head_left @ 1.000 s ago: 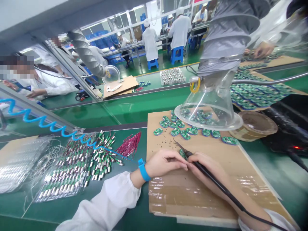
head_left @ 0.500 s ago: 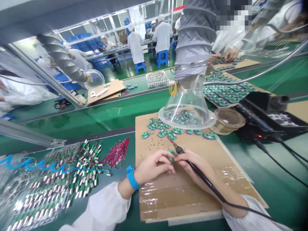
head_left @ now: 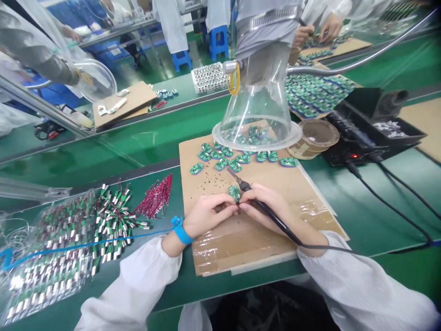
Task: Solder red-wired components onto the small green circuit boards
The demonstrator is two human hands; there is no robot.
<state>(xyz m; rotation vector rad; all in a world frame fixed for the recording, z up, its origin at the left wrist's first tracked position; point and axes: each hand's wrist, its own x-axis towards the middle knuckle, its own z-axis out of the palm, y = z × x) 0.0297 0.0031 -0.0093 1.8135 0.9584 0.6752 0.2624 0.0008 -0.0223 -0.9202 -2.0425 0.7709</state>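
Observation:
A small green circuit board [head_left: 234,192] is pinched at its near edge by my left hand [head_left: 208,215], which wears a blue wrist strap [head_left: 182,232]. My right hand [head_left: 272,207] is closed around the black handle of a soldering iron [head_left: 267,210]. Its metal tip points up and left, toward loose boards and apart from the pinched one. The right fingertips meet the same board's near right edge. Several more green circuit boards [head_left: 220,164] lie on the cardboard sheet [head_left: 220,246], some beneath the clear fume hood [head_left: 257,108].
Red wires [head_left: 156,197] and small white-ended parts with green leads [head_left: 112,225] lie to the left. At right stand a round brown container [head_left: 315,135] and a black soldering station [head_left: 347,158] with cables. A co-worker's hands [head_left: 329,30] work at the back right.
My view has tilted downward. My left fingers, loosely curled before, have closed on the circuit board, and the right fingertips have come against it. The soldering iron stays in my right hand.

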